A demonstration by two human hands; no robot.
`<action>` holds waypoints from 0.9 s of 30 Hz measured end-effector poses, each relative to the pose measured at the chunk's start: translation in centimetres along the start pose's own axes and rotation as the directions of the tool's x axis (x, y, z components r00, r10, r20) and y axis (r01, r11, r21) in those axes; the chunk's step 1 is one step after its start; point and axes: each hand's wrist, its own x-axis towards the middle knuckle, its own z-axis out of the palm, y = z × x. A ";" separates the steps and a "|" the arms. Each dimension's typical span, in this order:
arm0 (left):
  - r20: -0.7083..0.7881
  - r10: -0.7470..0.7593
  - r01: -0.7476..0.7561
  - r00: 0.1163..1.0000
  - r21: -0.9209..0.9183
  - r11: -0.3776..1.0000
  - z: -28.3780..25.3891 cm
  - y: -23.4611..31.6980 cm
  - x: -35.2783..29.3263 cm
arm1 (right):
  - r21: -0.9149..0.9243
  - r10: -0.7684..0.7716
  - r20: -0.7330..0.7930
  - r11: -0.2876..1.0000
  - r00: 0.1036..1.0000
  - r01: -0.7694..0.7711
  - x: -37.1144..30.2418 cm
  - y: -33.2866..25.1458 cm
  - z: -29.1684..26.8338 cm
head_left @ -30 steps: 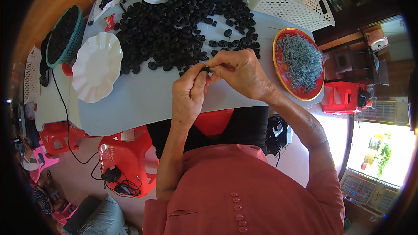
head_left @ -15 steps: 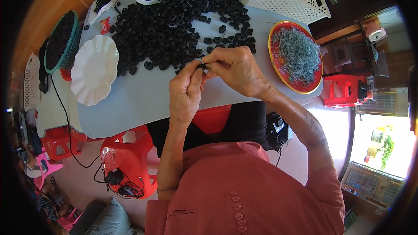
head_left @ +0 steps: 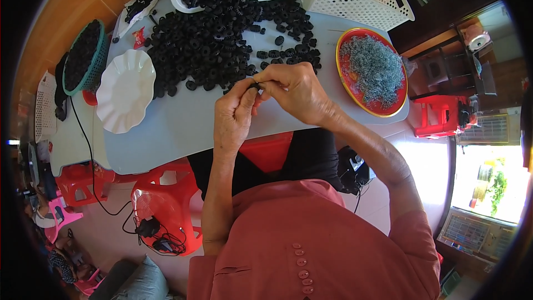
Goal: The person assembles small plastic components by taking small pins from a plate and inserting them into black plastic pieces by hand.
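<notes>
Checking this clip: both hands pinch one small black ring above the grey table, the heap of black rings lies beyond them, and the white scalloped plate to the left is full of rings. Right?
Not quite. In the head view the white scalloped plate is bare, with no rings on it. The rest holds: left hand and right hand pinch one small black ring above the grey table, with the heap of black rings beyond.

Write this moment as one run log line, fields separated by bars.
left hand: pinches small black ring | right hand: pinches same ring | nearby: black ring pile, white plate, red plate
</notes>
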 end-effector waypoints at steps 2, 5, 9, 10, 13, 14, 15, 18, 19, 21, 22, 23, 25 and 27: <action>-0.027 -0.010 0.010 1.000 0.021 1.000 0.2 -0.1 0.2 | -0.084 -0.077 -0.062 0.994 0.995 0.072 0.0 0.0 0.6; -0.062 -0.024 0.027 0.998 0.054 0.998 0.6 0.3 0.0 | -0.110 -0.079 -0.162 0.992 0.984 0.062 -0.3 -0.3 1.0; -0.036 -0.017 0.017 0.999 -0.001 1.000 0.3 -0.4 0.3 | -0.075 -0.025 -0.121 0.997 0.992 0.016 0.2 -0.2 0.2; -0.036 -0.015 0.015 0.999 0.000 1.000 0.1 -0.3 0.3 | -0.008 0.002 -0.041 1.000 0.999 -0.002 0.4 -0.1 -0.4; 0.005 -0.042 0.042 0.999 -0.009 0.999 0.0 0.0 0.1 | -0.008 0.005 0.065 1.000 0.998 -0.004 0.5 0.0 -1.1; 0.013 -0.044 0.044 0.999 -0.010 0.999 0.0 0.2 0.1 | -0.069 -0.013 0.090 0.997 0.996 0.019 0.5 0.0 -1.3; 0.019 -0.044 0.044 0.999 -0.008 0.999 0.0 0.3 0.1 | -0.070 -0.015 0.092 0.997 0.996 0.022 0.6 0.0 -1.4; 0.033 -0.039 0.040 0.999 -0.031 0.999 -0.2 0.3 0.1 | -0.100 -0.064 0.139 0.992 0.988 0.079 1.2 0.2 -1.7; 0.028 -0.042 0.043 0.999 -0.031 0.999 -0.3 0.2 0.1 | -0.096 -0.065 0.170 0.992 0.983 0.082 1.4 0.1 -1.8; 0.032 -0.080 0.083 0.996 -0.081 0.993 -0.4 0.2 0.0 | -0.091 -0.064 0.204 0.992 0.977 0.084 1.5 0.1 -1.6; 0.030 -0.083 0.085 0.996 -0.082 0.993 -0.4 0.2 0.1 | -0.072 -0.093 0.161 0.992 0.983 0.106 1.5 0.0 -1.4; 0.027 -0.077 0.080 0.997 -0.119 0.990 -0.3 0.1 0.1 | -0.053 -0.120 0.117 0.990 0.986 0.127 1.4 0.0 -1.2; 0.022 -0.072 0.075 0.997 -0.155 0.985 -0.3 0.1 0.3 | -0.001 -0.087 0.099 0.996 0.991 0.088 1.3 0.1 -1.0; 0.029 -0.049 0.053 0.998 -0.150 0.987 -0.2 0.1 0.3 | 0.052 -0.049 0.081 0.998 0.995 0.045 1.3 0.1 -1.2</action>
